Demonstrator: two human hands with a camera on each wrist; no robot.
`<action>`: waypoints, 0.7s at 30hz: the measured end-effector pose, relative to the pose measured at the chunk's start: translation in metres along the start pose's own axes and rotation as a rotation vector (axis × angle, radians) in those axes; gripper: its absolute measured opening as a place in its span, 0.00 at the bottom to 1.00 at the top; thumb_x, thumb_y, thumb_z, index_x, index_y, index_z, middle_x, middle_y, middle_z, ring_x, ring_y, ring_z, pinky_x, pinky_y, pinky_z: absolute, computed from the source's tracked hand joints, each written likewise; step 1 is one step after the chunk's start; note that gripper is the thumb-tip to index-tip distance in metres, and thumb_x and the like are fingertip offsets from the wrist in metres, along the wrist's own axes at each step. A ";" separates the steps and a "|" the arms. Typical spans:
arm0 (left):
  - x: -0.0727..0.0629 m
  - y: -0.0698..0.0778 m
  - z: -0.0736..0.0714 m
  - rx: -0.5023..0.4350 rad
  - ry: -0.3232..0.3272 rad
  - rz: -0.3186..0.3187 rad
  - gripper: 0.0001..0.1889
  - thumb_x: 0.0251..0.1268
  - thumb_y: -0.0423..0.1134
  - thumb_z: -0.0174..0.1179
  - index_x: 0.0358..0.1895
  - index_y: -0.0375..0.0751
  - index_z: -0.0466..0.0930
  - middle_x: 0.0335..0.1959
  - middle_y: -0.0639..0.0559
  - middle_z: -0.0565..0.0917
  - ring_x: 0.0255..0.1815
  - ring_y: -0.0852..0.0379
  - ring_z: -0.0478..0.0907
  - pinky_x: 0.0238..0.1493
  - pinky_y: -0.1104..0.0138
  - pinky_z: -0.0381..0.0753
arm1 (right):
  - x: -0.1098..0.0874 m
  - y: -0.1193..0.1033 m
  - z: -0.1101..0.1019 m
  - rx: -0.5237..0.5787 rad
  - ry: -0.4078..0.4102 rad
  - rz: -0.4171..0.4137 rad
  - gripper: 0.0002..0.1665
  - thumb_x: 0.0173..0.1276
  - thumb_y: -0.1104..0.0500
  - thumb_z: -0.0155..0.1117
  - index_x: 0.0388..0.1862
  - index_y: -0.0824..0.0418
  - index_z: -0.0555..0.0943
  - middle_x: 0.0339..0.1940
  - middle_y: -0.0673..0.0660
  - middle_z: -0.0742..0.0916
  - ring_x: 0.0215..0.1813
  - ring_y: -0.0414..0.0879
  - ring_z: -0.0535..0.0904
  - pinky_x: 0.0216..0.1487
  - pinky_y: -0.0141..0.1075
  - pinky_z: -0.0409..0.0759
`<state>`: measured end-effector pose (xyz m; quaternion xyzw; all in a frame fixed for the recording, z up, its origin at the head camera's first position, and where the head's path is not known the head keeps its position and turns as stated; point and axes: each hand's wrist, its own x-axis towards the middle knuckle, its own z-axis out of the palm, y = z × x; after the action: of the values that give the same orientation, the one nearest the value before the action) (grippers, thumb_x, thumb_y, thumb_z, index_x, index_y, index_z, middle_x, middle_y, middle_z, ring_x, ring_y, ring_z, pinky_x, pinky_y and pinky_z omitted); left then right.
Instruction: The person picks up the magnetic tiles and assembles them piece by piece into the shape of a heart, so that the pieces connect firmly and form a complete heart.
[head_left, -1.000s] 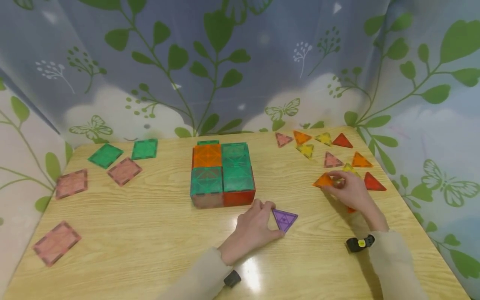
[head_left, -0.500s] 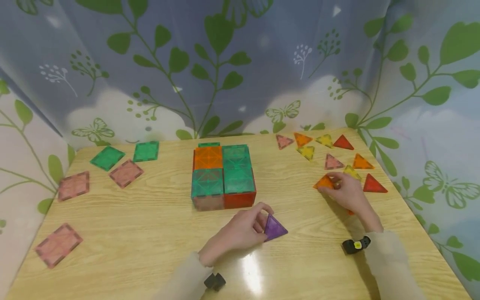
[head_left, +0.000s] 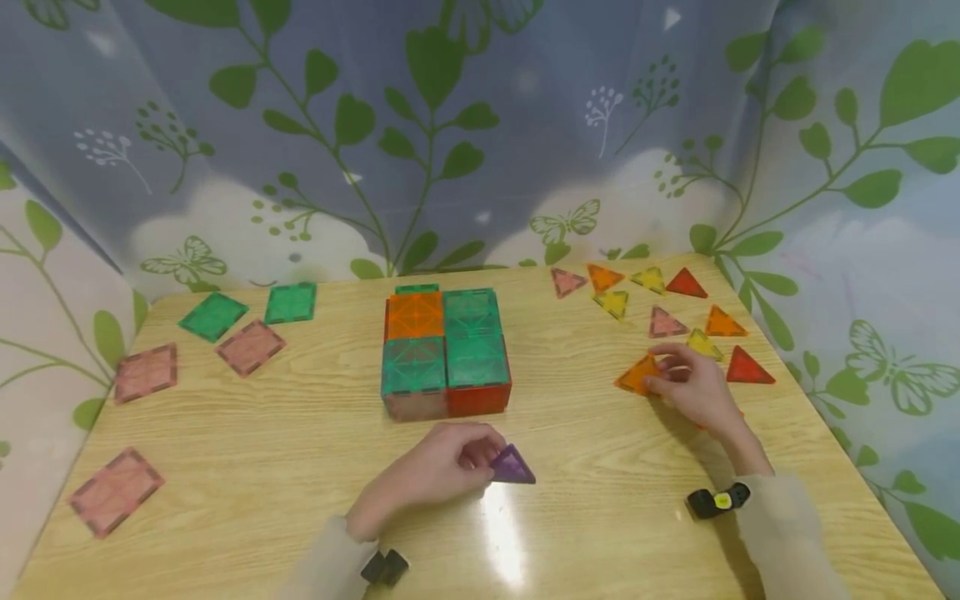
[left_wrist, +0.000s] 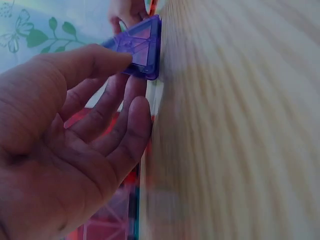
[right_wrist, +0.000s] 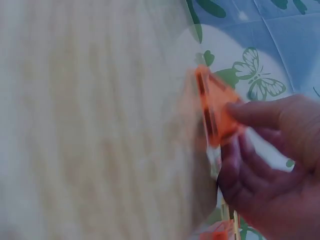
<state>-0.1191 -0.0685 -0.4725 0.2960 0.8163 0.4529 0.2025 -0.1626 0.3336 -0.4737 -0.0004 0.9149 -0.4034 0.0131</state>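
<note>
A purple triangular magnetic tile (head_left: 513, 466) is pinched between the thumb and fingers of my left hand (head_left: 431, 467), low in front of the block of tiles. The left wrist view shows the thumb on the face of the purple tile (left_wrist: 142, 47). Over on the right side, my right hand (head_left: 697, 387) pinches an orange triangular magnetic tile (head_left: 637, 377) by one end. In the right wrist view the orange tile (right_wrist: 217, 107) stands tilted close to the tabletop. A box-like block of joined square tiles (head_left: 474, 358), green and orange on top, sits mid-table.
Several loose triangular tiles in pink, orange, yellow and red lie at the back right, including a red triangle (head_left: 748, 367). Green square tiles (head_left: 291, 302) and pink square tiles (head_left: 117, 492) are spread on the left. A patterned curtain (head_left: 480, 150) hangs behind the wooden table (head_left: 262, 467).
My left hand has moved left and toward me with the purple tile, which is now turned. My right hand has shifted the orange tile slightly left and nearer.
</note>
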 end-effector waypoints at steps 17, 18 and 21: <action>-0.011 -0.010 -0.015 0.046 0.056 0.001 0.09 0.65 0.36 0.68 0.47 0.44 0.86 0.36 0.56 0.88 0.38 0.64 0.82 0.43 0.72 0.83 | -0.023 -0.056 0.063 0.241 -0.348 -0.229 0.10 0.70 0.60 0.70 0.49 0.60 0.87 0.38 0.55 0.89 0.37 0.38 0.82 0.36 0.31 0.82; -0.011 -0.009 -0.015 0.051 0.057 -0.001 0.09 0.65 0.36 0.68 0.48 0.44 0.86 0.36 0.56 0.88 0.38 0.65 0.82 0.43 0.72 0.83 | -0.024 -0.060 0.068 0.243 -0.375 -0.241 0.10 0.70 0.61 0.70 0.48 0.59 0.87 0.38 0.54 0.89 0.38 0.38 0.81 0.37 0.31 0.82; -0.010 -0.008 -0.014 0.063 0.055 -0.008 0.09 0.66 0.36 0.67 0.48 0.45 0.86 0.36 0.57 0.88 0.38 0.66 0.82 0.43 0.72 0.83 | -0.026 -0.070 0.084 0.243 -0.443 -0.269 0.09 0.70 0.60 0.70 0.47 0.58 0.88 0.38 0.53 0.89 0.38 0.38 0.81 0.38 0.30 0.81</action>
<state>-0.1228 -0.0874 -0.4715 0.2862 0.8367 0.4340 0.1722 -0.1357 0.2247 -0.4776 -0.2081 0.8265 -0.4983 0.1591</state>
